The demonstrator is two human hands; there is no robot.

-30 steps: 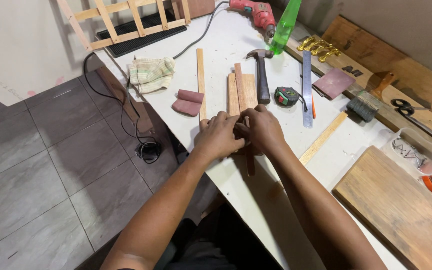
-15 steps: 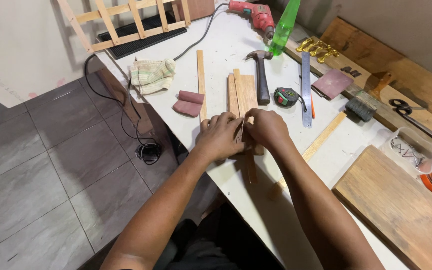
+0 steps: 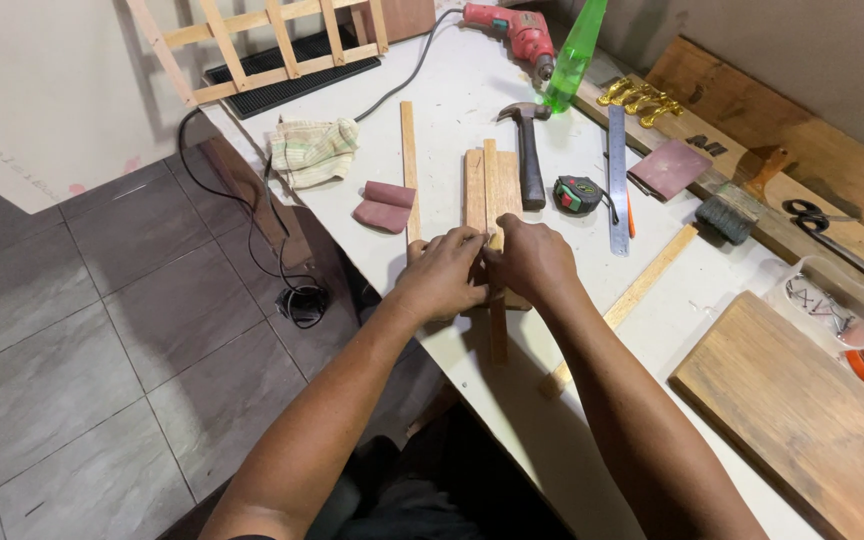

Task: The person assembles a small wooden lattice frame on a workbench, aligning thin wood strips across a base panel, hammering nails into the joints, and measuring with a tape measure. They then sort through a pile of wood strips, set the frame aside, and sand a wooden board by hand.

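Observation:
Both my hands meet over a bundle of thin wooden strips (image 3: 490, 185) lying lengthwise on the white worktable (image 3: 452, 100). My left hand (image 3: 444, 275) pinches the near end of the strips from the left. My right hand (image 3: 529, 258) presses on them from the right, fingers curled. One strip's near end (image 3: 497, 335) sticks out below my hands toward the table edge. A single longer strip (image 3: 410, 165) lies just left of the bundle, beside my left hand.
A hammer (image 3: 528, 155), tape measure (image 3: 578, 194), steel ruler (image 3: 617, 180), red drill (image 3: 508, 28), green bottle (image 3: 573, 55), sandpaper pieces (image 3: 384, 205), cloth (image 3: 312, 150), brush (image 3: 732, 205), wooden plank (image 3: 802, 420), another strip (image 3: 632, 295) and a lattice frame (image 3: 272, 40) surround the hands. Tiled floor lies left.
My hands stay on the strips, shifting slightly toward me along them. The strips have barely moved.

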